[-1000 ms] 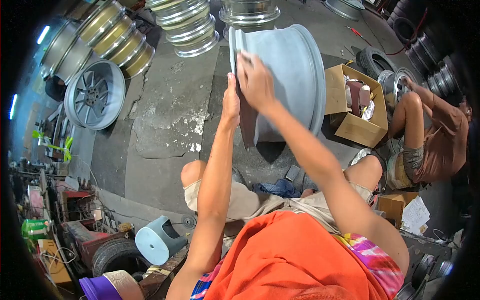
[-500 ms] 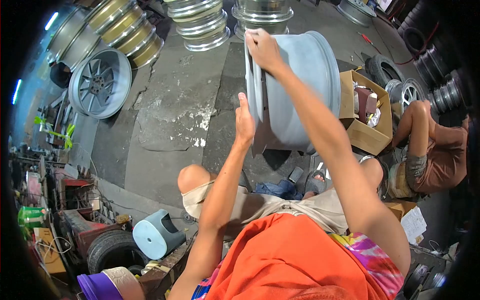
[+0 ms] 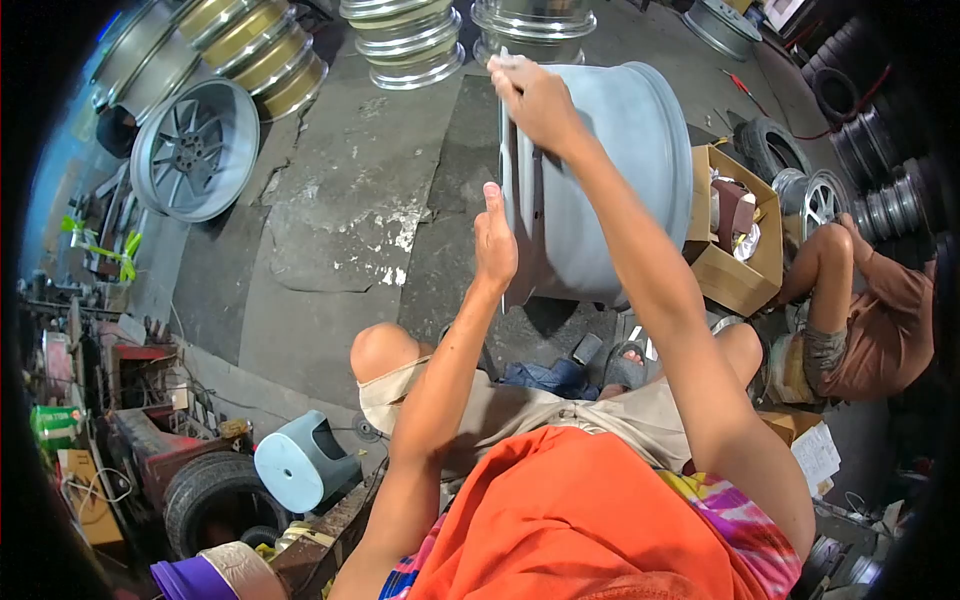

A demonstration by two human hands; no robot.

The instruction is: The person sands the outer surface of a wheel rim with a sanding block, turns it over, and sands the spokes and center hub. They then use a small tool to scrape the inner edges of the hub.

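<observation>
A large grey wheel rim (image 3: 620, 185) stands on its edge in front of me, its face turned to the left. My right hand (image 3: 540, 105) is closed at the top of the rim's front lip. Its fingertips look whitish, and whatever they pinch is too small to make out. Lower down, my left hand (image 3: 495, 245) holds the rim's face edge with the thumb pointing up. The rim partly hides its other fingers.
Right of the rim are a cardboard box (image 3: 735, 265) of odds and ends and a seated person (image 3: 870, 320). Another grey rim (image 3: 195, 150) leans at left, near stacked rims (image 3: 405, 45). A light-blue stool (image 3: 300, 460) and a tyre (image 3: 225, 500) lie at lower left.
My right hand has shifted slightly along the rim's top lip. My left hand keeps its place at the rim's edge. The view has tilted a little.
</observation>
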